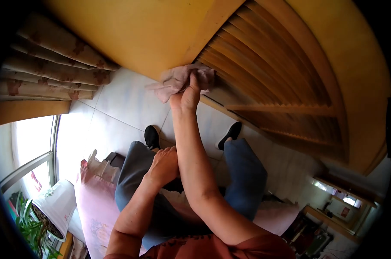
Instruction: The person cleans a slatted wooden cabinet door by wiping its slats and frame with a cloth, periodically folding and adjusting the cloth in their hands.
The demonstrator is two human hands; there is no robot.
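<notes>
A crumpled pink cloth point(178, 80) is bunched under my right hand point(190, 95), its fingers closed on it and mostly hidden by its folds. The cloth lies against the lower edge of a wooden louvered door point(268, 56), near the frame's corner; its left end is blurred. My left hand point(163, 166) is by my left knee, just beside my right forearm. Its fingers are curled and partly covered by that forearm, so what they may hold is hidden.
Patterned curtains point(57, 64) hang at upper left above a bright window point(31, 134). A potted plant point(55, 209) stands at lower left beside a pink cover point(94, 207). My black shoes point(152, 137) rest on pale floor tiles point(117, 116). Wooden furniture point(333, 216) is at lower right.
</notes>
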